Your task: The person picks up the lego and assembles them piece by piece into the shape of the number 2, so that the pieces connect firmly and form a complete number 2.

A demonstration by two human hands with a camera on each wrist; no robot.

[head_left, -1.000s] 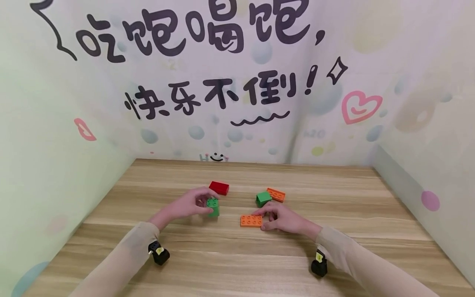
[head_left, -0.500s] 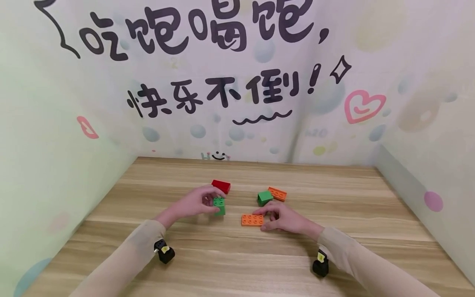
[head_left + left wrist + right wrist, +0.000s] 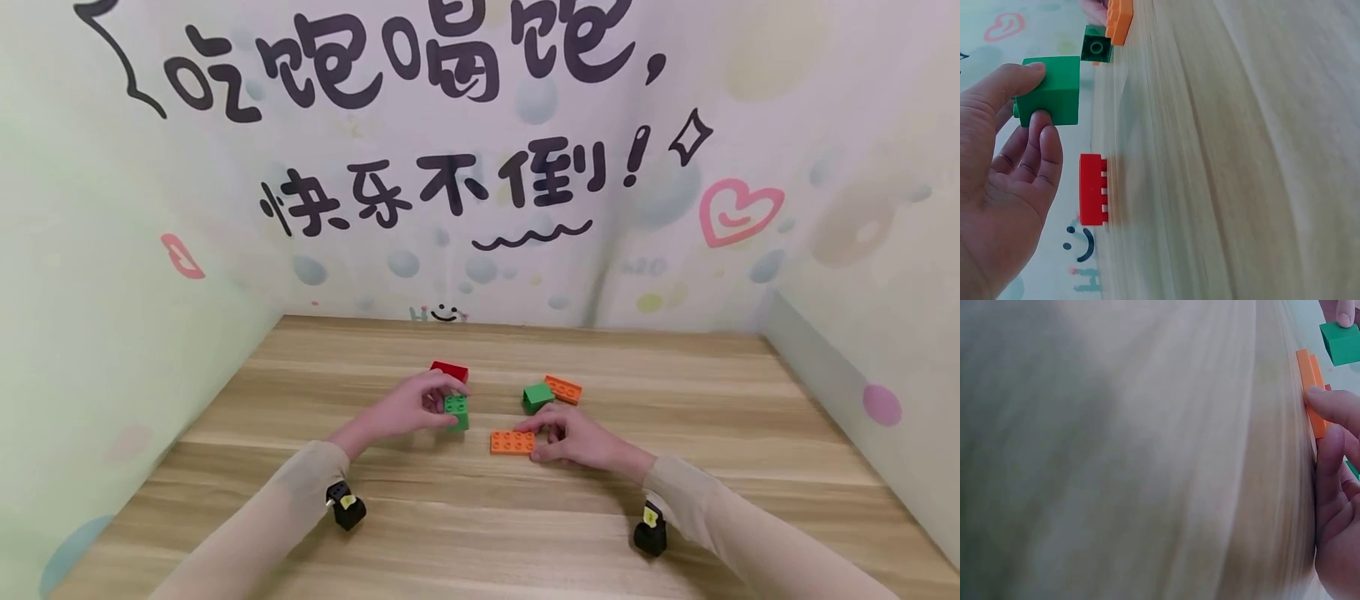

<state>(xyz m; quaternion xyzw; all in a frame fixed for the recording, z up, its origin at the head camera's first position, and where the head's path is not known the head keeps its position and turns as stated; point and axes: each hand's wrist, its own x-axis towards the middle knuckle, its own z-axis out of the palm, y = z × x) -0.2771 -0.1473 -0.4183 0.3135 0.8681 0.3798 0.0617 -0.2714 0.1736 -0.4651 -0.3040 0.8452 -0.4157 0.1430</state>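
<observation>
In the head view my left hand (image 3: pixel 408 404) holds a green toy building brick (image 3: pixel 457 412), its studs facing up. The left wrist view shows the thumb on one side of this green brick (image 3: pixel 1054 90) and curled fingers on the other, with the brick raised off the table. My right hand (image 3: pixel 577 437) pinches the right end of a flat orange building brick (image 3: pixel 512 443), close over the tabletop with two rows of studs upward. Thumb and fingers grip the orange brick (image 3: pixel 1309 381) in the right wrist view. A narrow gap separates the two held bricks.
A red brick (image 3: pixel 452 371) lies behind my left hand, partly covered by its fingers. Beyond my right hand are a second green brick (image 3: pixel 537 397), its hollow side facing left, and another orange brick (image 3: pixel 564 389). A printed cloth wall (image 3: pixel 525 283) bounds the wooden table.
My left hand has moved right with the green brick, closer to the orange one. The right hand keeps its hold almost in place. The head view has shifted slightly.
</observation>
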